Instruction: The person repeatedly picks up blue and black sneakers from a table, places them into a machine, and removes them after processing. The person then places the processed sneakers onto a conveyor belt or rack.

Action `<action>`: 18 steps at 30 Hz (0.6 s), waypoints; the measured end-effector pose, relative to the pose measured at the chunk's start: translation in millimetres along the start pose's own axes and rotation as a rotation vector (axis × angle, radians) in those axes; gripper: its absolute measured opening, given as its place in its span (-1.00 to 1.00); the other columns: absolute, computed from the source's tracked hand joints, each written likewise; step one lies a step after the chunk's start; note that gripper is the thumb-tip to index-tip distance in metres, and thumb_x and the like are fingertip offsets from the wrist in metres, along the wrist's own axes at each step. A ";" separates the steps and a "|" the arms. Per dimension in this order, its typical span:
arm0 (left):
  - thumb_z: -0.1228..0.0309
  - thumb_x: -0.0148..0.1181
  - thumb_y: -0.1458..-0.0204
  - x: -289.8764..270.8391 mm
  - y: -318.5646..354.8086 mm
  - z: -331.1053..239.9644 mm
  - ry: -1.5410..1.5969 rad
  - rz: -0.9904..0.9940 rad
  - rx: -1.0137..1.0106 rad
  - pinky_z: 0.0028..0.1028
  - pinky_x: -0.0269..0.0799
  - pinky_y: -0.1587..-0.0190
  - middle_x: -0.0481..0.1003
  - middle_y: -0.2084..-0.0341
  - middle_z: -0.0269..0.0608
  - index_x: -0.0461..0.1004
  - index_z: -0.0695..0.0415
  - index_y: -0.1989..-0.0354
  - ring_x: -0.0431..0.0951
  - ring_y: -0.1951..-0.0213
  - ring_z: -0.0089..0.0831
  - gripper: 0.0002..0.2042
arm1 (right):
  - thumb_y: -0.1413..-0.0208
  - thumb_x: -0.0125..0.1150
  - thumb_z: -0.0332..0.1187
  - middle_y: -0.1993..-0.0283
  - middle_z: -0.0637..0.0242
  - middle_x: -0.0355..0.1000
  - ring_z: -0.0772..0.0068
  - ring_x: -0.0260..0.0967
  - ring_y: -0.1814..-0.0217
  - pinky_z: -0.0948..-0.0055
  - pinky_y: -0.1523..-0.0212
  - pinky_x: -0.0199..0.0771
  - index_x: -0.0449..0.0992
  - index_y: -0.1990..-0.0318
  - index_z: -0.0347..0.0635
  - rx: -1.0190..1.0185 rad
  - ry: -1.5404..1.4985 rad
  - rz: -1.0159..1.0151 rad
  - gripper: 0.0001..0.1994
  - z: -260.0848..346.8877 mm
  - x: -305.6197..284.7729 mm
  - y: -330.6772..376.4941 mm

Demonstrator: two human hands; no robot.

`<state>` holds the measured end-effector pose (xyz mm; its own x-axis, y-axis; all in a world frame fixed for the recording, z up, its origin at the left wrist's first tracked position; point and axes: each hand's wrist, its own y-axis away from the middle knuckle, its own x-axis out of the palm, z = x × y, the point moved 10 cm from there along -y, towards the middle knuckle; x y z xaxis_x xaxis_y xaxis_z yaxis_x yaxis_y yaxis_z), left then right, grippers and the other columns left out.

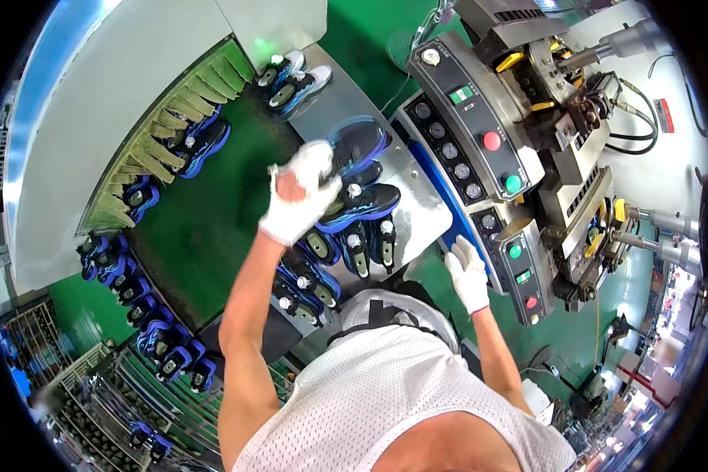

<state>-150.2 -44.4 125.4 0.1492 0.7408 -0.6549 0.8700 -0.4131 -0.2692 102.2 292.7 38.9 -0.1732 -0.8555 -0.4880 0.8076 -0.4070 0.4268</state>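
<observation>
The left hand, in a white glove, is raised above the worktop. Its fingers are closed around a dark blue shoe, which appears blurred. The shoe is held clear of the worktop, above a row of similar shoes lying side by side on the metal surface.

The right hand, also gloved in white, rests at the edge of the worktop, just beside the control panel of a press machine. Its fingers lie together and extended, gripping nothing.

The panel carries a row of round dials, a red button and a green button. A second, lower panel carries further green and red buttons.

To the left, a green conveyor carries more blue shoes along its edge. Two shoes with white parts lie at the far end of the worktop. A wire rack holding further shoes stands at lower left. The person wears a white mesh shirt.
</observation>
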 end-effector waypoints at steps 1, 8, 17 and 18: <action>0.36 0.42 0.04 4.5 -22.0 22.2 -0.144 -0.058 0.054 -0.29 0.51 0.03 0.53 0.06 -0.09 0.41 0.15 -0.14 0.58 0.17 -0.21 -0.47 | -0.25 0.26 -0.43 -0.35 -0.17 0.35 0.06 0.36 -0.40 0.21 -0.36 0.39 0.22 -0.39 -0.39 0.002 -0.005 -0.016 -0.40 -12.2 -3.4 0.2; 0.12 0.38 0.05 133.1 -96.8 207.4 -0.352 0.195 -0.240 0.00 0.44 -0.11 0.55 -0.05 -0.01 0.45 -0.03 -0.16 0.57 -0.08 0.03 -0.44 | -0.21 0.30 -0.46 -0.35 -0.13 0.35 0.10 0.38 -0.38 0.23 -0.33 0.45 0.25 -0.39 -0.37 -0.039 0.202 -0.022 -0.39 -42.1 -27.3 37.5; 0.03 0.22 -0.15 79.9 -52.3 201.8 -0.080 0.001 -0.297 0.05 0.16 -0.37 0.30 -0.38 0.00 0.23 -0.04 -0.40 0.34 -0.36 -0.01 -0.34 | -0.16 0.34 -0.29 -0.16 -0.06 0.52 0.11 0.53 -0.18 0.28 -0.16 0.50 0.39 -0.30 -0.32 0.241 0.490 0.111 -0.43 -119.4 -20.5 48.0; 0.08 0.24 -0.15 47.3 -34.7 202.0 -0.045 -0.058 -0.325 -0.02 0.22 -0.35 0.35 -0.32 0.00 0.29 -0.01 -0.35 0.37 -0.33 -0.03 -0.40 | -0.14 0.36 -0.26 -0.10 -0.03 0.56 0.15 0.55 -0.12 0.30 -0.10 0.52 0.42 -0.28 -0.30 0.215 0.606 0.116 -0.43 -124.7 -23.1 43.9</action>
<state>-268.3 -102.0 -38.8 0.0803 0.7309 -0.6777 0.9819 -0.1750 -0.0724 212.0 334.5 -26.1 0.3080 -0.5913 -0.7453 0.6602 -0.4312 0.6149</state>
